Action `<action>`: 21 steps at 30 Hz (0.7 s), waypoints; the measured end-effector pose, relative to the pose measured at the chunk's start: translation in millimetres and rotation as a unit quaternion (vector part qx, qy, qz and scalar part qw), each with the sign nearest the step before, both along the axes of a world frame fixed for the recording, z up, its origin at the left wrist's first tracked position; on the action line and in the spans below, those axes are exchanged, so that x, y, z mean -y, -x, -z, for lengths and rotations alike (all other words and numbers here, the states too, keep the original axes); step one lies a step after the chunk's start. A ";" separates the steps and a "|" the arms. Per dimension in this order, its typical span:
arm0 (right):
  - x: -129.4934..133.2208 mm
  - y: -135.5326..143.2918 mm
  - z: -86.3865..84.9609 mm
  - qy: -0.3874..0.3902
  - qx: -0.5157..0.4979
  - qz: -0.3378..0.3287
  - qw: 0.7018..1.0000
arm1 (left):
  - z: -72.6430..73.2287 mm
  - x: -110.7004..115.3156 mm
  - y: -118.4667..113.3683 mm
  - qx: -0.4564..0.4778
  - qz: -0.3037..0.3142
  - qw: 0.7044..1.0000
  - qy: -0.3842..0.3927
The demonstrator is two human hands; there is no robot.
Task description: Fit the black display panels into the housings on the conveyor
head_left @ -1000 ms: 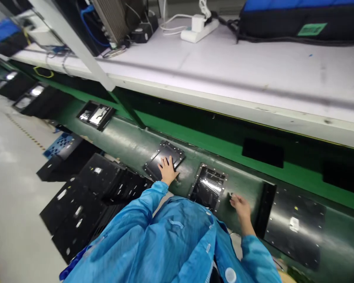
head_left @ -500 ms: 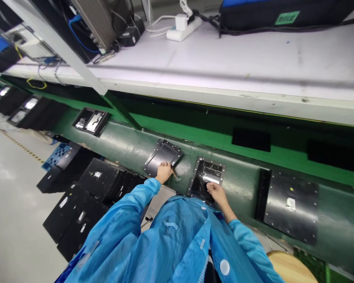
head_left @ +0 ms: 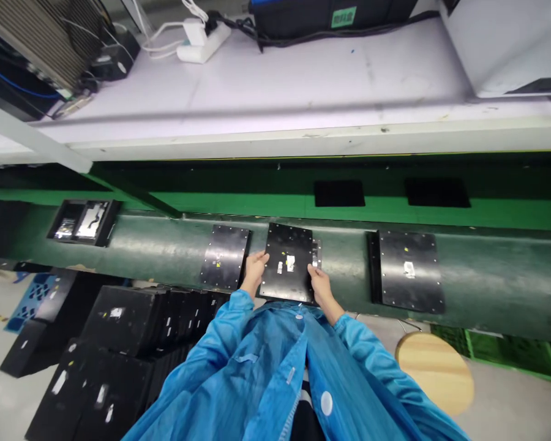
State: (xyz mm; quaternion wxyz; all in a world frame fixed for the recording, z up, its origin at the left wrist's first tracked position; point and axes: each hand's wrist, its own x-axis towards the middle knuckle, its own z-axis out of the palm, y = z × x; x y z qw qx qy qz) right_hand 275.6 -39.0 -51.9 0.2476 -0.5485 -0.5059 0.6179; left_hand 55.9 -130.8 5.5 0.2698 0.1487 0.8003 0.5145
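Observation:
A black metal plate (head_left: 288, 269) with small white stickers lies flat on the dark green conveyor belt (head_left: 487, 269), straight in front of me. My left hand (head_left: 254, 271) grips its left edge and my right hand (head_left: 319, 283) grips its right edge. Under its right side the rim of another black tray shows. A second black plate (head_left: 224, 256) lies just to the left, and a third, larger one (head_left: 408, 269) lies to the right. Both my arms wear blue sleeves.
An open black tray (head_left: 82, 220) with shiny parts sits further left on the belt. Stacks of black trays (head_left: 128, 331) stand on the floor at my left. A round wooden stool (head_left: 434, 367) is at my right. The white bench (head_left: 303, 92) above holds a power strip and cables.
My view swung right and level. My left hand left the left plate, my right hand left the open tray, and both now grip a black plate lying over that tray.

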 end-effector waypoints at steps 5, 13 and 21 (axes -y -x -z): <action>-15.4 -32.0 15.3 -0.051 0.192 0.007 0.980 | 40.9 -22.7 -36.6 0.066 0.030 0.997 0.034; -11.6 -53.7 22.1 -0.157 0.376 -0.114 0.906 | 47.0 -14.0 -33.8 -0.106 0.151 0.955 0.231; -47.2 -39.4 32.7 -0.067 0.237 -0.032 0.969 | 48.5 -25.0 -31.0 -0.066 0.219 0.942 0.246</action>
